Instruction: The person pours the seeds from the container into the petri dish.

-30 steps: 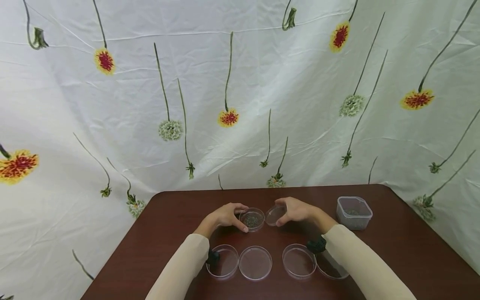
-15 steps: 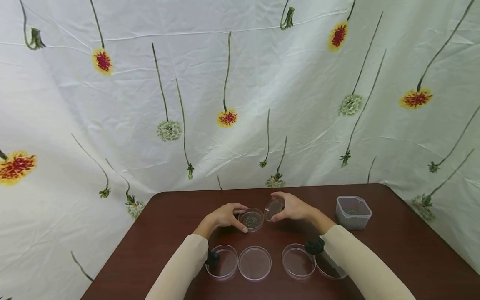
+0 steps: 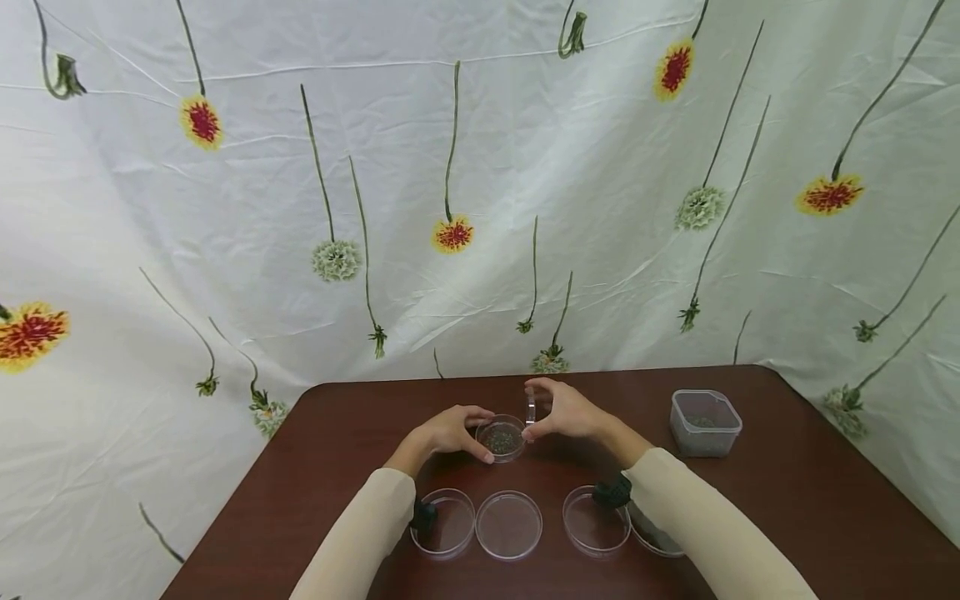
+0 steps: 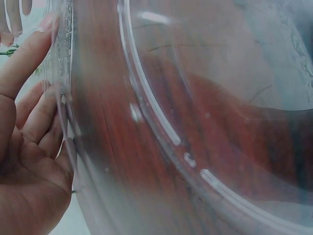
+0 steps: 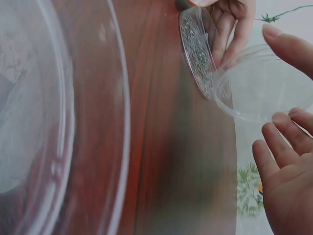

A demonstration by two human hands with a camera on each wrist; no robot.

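In the head view, a clear petri dish [image 3: 501, 439] with small grainy bits stands on the table. My left hand [image 3: 453, 432] holds its left side, thumb at the near rim and fingers at the far side. Just right of it, my right hand [image 3: 567, 410] grips a clear petri dish lid [image 3: 531, 408] by its edges, thumb below and fingers above. Tipped up almost on edge, the lid is raised beside the dish's right rim. From the right wrist view, the lid [image 5: 227, 108] overlaps the end of the filled dish [image 5: 195, 44].
Nearer on the dark table [image 3: 337, 517] lie more clear dishes: a left one [image 3: 453, 533], a middle one [image 3: 508, 525], a right one [image 3: 592, 525] and one partly under the right sleeve [image 3: 656, 542]. A clear plastic tub [image 3: 705, 425] with grainy contents stands at right.
My right hand has lifted the lid and moved left toward the filled dish, turning the lid from a slant to nearly edge-on. My left hand stays on the dish.
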